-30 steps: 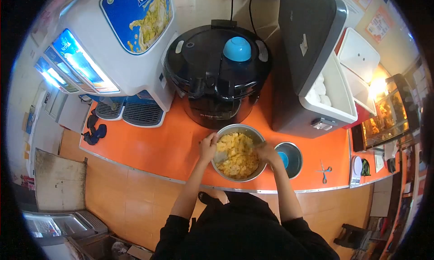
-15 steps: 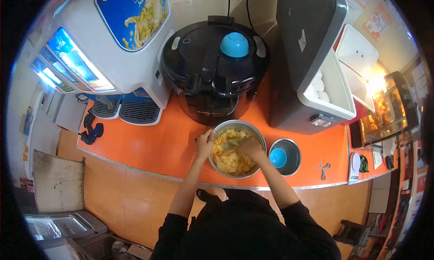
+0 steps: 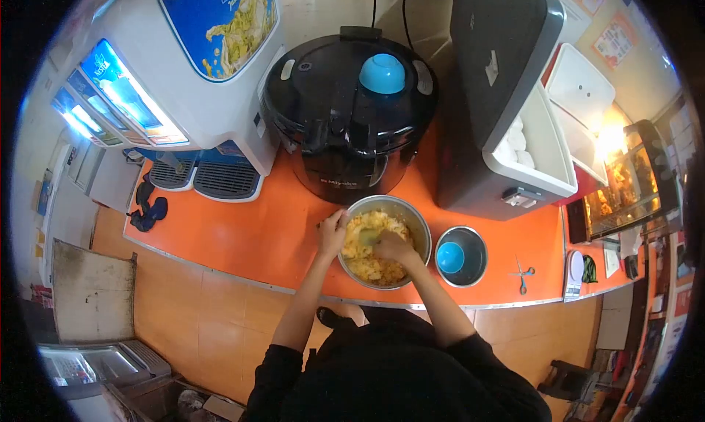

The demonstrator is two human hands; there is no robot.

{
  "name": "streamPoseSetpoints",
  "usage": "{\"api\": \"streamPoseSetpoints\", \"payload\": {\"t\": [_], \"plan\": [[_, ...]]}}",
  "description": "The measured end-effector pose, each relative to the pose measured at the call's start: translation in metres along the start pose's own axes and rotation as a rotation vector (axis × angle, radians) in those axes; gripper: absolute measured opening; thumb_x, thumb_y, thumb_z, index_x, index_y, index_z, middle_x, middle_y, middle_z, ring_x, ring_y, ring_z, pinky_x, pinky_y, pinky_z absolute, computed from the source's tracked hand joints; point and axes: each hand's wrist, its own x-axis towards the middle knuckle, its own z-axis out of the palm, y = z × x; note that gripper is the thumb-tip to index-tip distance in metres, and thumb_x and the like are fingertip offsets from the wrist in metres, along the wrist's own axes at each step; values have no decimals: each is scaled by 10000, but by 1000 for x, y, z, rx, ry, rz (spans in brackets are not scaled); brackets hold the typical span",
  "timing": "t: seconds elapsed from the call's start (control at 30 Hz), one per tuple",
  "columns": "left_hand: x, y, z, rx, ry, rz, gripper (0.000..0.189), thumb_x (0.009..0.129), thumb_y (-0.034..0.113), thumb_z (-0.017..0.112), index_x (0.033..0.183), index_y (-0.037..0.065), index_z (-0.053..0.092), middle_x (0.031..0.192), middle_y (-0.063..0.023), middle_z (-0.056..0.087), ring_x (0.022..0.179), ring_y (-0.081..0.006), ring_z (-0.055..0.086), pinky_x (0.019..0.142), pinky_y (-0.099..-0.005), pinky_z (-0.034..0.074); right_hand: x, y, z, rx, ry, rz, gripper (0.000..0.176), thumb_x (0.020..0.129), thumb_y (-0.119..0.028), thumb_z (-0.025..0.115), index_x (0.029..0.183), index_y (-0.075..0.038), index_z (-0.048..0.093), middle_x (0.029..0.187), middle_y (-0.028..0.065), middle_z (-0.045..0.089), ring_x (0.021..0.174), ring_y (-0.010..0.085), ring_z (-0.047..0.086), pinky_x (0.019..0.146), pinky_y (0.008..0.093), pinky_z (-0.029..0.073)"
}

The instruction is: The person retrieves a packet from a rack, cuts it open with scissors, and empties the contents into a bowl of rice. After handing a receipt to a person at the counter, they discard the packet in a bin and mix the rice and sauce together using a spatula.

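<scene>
A round metal pot [image 3: 421,231] stands on the orange counter and holds yellow rice [image 3: 375,266] with whiter patches. My left hand [image 3: 333,231] is closed on the pot's left rim. Over the rice, inside the pot, my right hand [image 3: 394,247] grips a greenish rice paddle [image 3: 369,236], partly hidden and blurred. Just right of this pot sits a smaller metal pot [image 3: 477,262] with a light blue bowl [image 3: 450,257] in it.
A big black rice cooker [image 3: 345,99] with an upturned blue bowl [image 3: 382,74] on its lid stands behind. Left is a drink dispenser [image 3: 220,113]; right, an open grey cooler box [image 3: 477,179]. Scissors [image 3: 523,279] lie near the counter's front edge.
My right hand has moved left and slightly down within the pot, taking the rice paddle along. More whitish rice shows near the top now. My left hand keeps its hold on the rim.
</scene>
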Motion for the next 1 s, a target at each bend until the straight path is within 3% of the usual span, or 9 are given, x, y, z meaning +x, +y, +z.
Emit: {"api": "streamPoseSetpoints", "payload": {"t": [0.07, 0.23, 0.33, 0.47, 0.53, 0.57, 0.77, 0.9, 1.0], "plan": [[-1, -4, -3, 30, -30, 14, 323, 968, 337, 461, 1020, 85, 655, 765, -180, 646, 701, -334, 632, 667, -412, 454, -41, -45, -15, -112, -186, -17, 444, 822, -365, 566, 1008, 28, 657, 996, 286, 633, 938, 386, 637, 828, 451, 493], [-5, 3, -3, 6, -71, -36, 322, 962, 353, 467, 1017, 91, 646, 723, -167, 626, 675, -340, 618, 636, -407, 444, -20, -11, 38, -200, 33, 70, 441, 810, -354, 576, 1038, 16, 651, 995, 277, 634, 926, 371, 639, 821, 452, 499], [5, 9, -9, 56, -72, -40, 326, 958, 364, 468, 1025, 99, 646, 741, -161, 633, 695, -346, 622, 649, -416, 453, 21, 41, -1, -34, -13, 52, 399, 868, -338, 552, 1020, 22, 635, 1073, 224, 638, 982, 330, 626, 848, 412, 494], [1, -4, 0, 76, -4, 16, 347, 959, 371, 456, 1018, 90, 650, 783, -163, 653, 734, -360, 633, 664, -431, 473, 38, 57, 3, 390, 184, -40, 440, 837, -358, 526, 982, 41, 647, 981, 233, 656, 897, 306, 650, 787, 406, 505], [4, 7, -1, 95, 37, 24, 351, 956, 372, 458, 1017, 85, 652, 790, -170, 656, 744, -363, 637, 667, -428, 476, 31, -1, -6, 203, -175, 238, 378, 758, -234, 542, 1000, 32, 657, 966, 224, 662, 837, 282, 662, 742, 383, 519], [4, 4, 0, 40, 47, 13, 343, 955, 359, 463, 1026, 84, 654, 796, -175, 658, 747, -366, 638, 670, -425, 477, 10, -25, -6, 53, -204, 136, 370, 754, -229, 524, 993, 11, 673, 1006, 224, 659, 879, 304, 658, 780, 404, 511], [3, 0, 0, 55, 21, -19, 323, 952, 330, 468, 1049, 89, 659, 793, -178, 659, 752, -364, 641, 673, -427, 479, -13, 0, -50, -330, -105, 33, 349, 800, -207, 495, 1081, -101, 672, 1005, 222, 652, 959, 350, 633, 828, 425, 500], [5, 4, -5, 87, -2, 1, 319, 948, 317, 482, 1053, 74, 660, 811, -181, 665, 753, -343, 651, 676, -412, 485, 73, 45, -64, -359, -131, -149, 302, 748, -215, 593, 978, -35, 669, 913, 229, 662, 849, 362, 647, 762, 444, 518], [-1, 31, -14, 114, -5, 76, 304, 949, 291, 495, 1049, 53, 656, 818, -179, 669, 737, -304, 664, 666, -379, 487, 50, 14, -64, -677, -187, -294, 267, 701, -197, 641, 886, -7, 669, 857, 194, 680, 821, 332, 668, 724, 430, 531]]}}
